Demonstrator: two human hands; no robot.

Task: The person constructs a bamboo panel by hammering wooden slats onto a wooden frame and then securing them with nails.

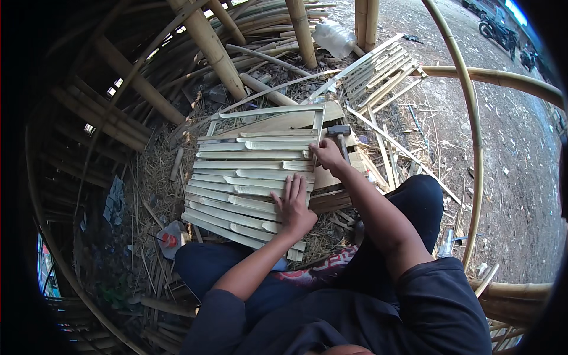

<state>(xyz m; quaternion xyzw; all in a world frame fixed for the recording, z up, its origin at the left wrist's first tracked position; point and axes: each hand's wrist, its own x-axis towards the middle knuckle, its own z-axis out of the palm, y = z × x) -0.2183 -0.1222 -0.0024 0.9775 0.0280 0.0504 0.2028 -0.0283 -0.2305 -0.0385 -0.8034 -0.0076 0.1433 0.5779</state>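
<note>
The split-bamboo slat panel lies beneath the open, spread left hand; the right hand, fingers curled, meets its right edge, grip indeterminable.

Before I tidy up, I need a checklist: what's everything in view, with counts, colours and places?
Slatted bamboo panel: one, pale green, centre
Board: one, tan, partly beneath it
Hammer: one, dark-headed, right of panel
Second slatted panel: one, pale, upper right
Bamboo posts: several, tan, top and left
Stacked bamboo: many, tan, behind posts
Plastic container: one, clear, top centre
Small item: one, red, lower left
Motorcycles: at least two, dark, upper right
Straw: uncounted, tan, ground
Legs: two, dark trousers, bottom
Left hand: one, bare, on panel
Right hand: one, bare, panel's right edge
</note>
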